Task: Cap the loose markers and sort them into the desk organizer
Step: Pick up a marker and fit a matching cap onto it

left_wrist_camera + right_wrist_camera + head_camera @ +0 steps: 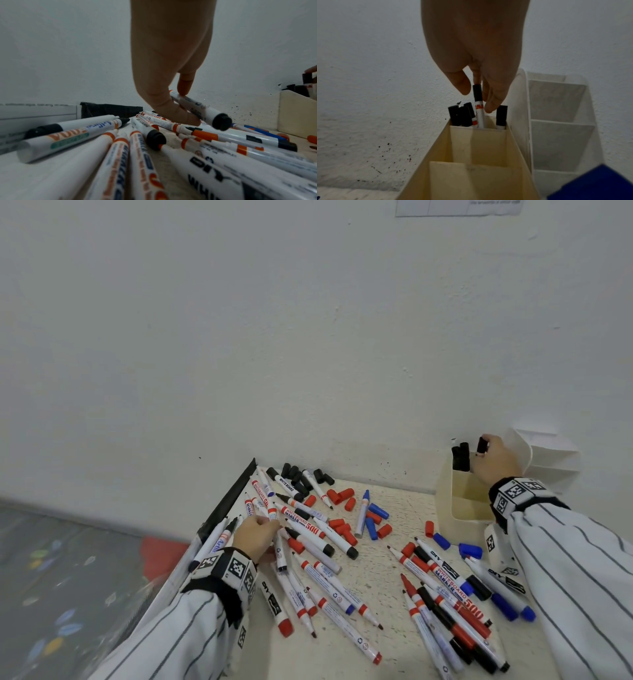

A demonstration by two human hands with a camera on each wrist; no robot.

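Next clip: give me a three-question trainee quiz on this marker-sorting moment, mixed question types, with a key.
1. True or false: the right hand is lowering a black-capped marker into the organizer's far compartment.
2. The markers already standing in that compartment have caps of which colour? A) red B) black C) blue
3. Fill in: the left hand pinches a marker whose near end is ____.

Key: 1 true; 2 B; 3 black
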